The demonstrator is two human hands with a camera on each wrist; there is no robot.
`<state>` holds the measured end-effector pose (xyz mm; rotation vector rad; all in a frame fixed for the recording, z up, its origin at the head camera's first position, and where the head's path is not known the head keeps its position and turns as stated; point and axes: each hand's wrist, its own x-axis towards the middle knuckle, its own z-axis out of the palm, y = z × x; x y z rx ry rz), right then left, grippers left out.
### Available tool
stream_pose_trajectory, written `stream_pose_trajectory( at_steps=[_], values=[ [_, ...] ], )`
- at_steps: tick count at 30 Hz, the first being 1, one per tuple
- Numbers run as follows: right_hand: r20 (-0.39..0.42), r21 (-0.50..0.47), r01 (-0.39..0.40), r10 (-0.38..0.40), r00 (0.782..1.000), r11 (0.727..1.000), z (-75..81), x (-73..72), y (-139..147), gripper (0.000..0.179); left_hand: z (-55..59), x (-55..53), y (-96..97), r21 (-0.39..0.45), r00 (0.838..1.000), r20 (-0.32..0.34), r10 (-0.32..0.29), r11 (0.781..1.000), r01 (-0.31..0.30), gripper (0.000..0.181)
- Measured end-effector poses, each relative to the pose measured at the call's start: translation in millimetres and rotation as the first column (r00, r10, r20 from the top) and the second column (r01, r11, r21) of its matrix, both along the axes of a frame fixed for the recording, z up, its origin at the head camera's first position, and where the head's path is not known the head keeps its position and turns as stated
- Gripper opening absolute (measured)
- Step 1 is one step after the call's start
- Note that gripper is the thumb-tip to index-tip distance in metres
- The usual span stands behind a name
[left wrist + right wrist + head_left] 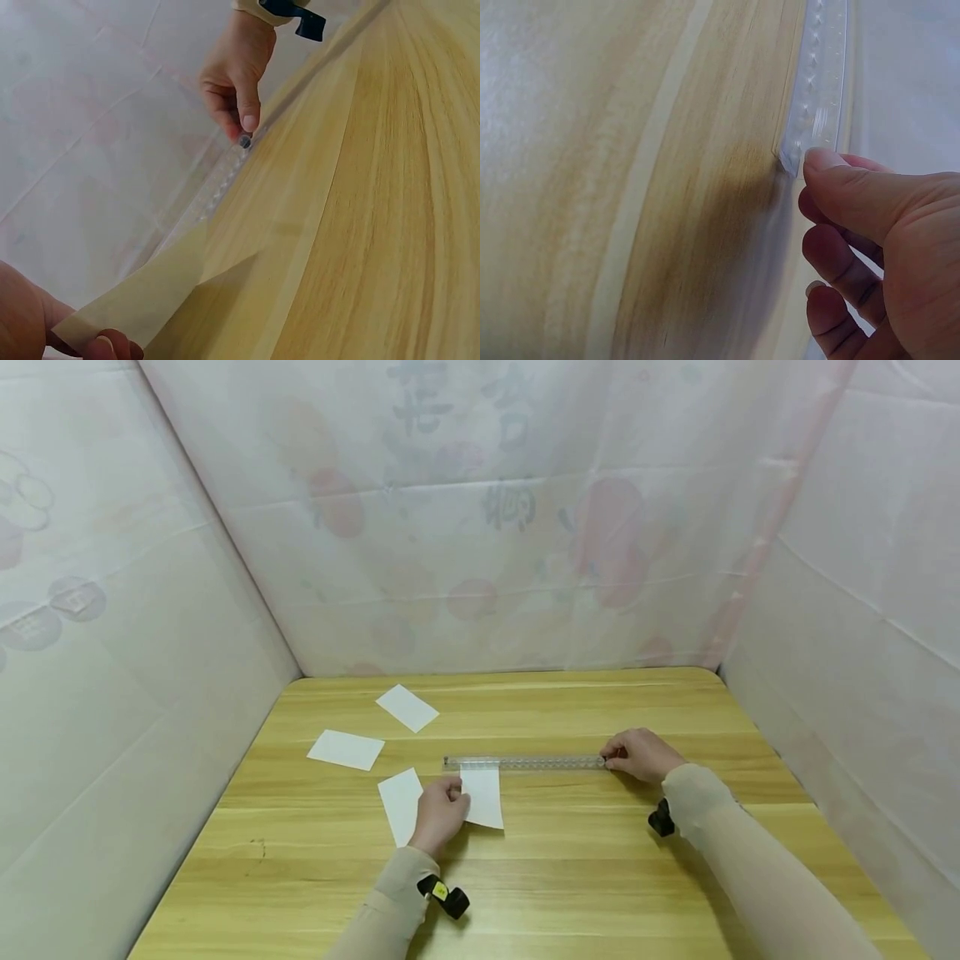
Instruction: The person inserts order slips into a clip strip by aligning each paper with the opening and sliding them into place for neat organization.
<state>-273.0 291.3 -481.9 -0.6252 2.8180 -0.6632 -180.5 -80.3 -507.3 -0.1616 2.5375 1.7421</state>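
A long clear plastic strip (pixel 547 762) with a row of small bumps lies crosswise over the table. My right hand (pixel 643 753) pinches its right end between thumb and fingers; in the right wrist view the thumb presses on the strip's tip (pixel 810 112). With thumb and fingertips my left hand (pixel 440 814) pinches the left edge of a white card (pixel 483 797). The card's far edge meets the strip near its left end, and its near edge tilts up from the wood, casting a shadow. In the left wrist view the held card (pixel 161 292) slants toward the strip.
Beside the left hand lies another white card (pixel 399 802), partly covered by that hand. Two more cards, one at the left (pixel 347 750) and one farther back (pixel 407 707), lie flat on the wooden table (pixel 570 877). Pale fabric walls (pixel 480 635) enclose the table's back and sides.
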Motion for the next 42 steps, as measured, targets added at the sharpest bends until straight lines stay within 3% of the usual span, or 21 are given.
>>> stream_pose_trajectory(
  at_steps=[23, 42],
  values=[
    [0.006, 0.012, -0.006, 0.005, 1.000, 1.000, 2.6, -1.4, 0.2, 0.015, 0.6, -1.7, 1.6, 0.006, 1.000, 0.005, 0.016, 1.000, -0.016, 0.042],
    [-0.004, 0.017, -0.028, 0.028, 1.000, 0.999, 1.9, -2.2, 1.4, 0.016, 1.7, -2.6, 7.2, 0.058, 0.999, 0.032, 0.013, 0.998, -0.015, 0.044]
  ],
)
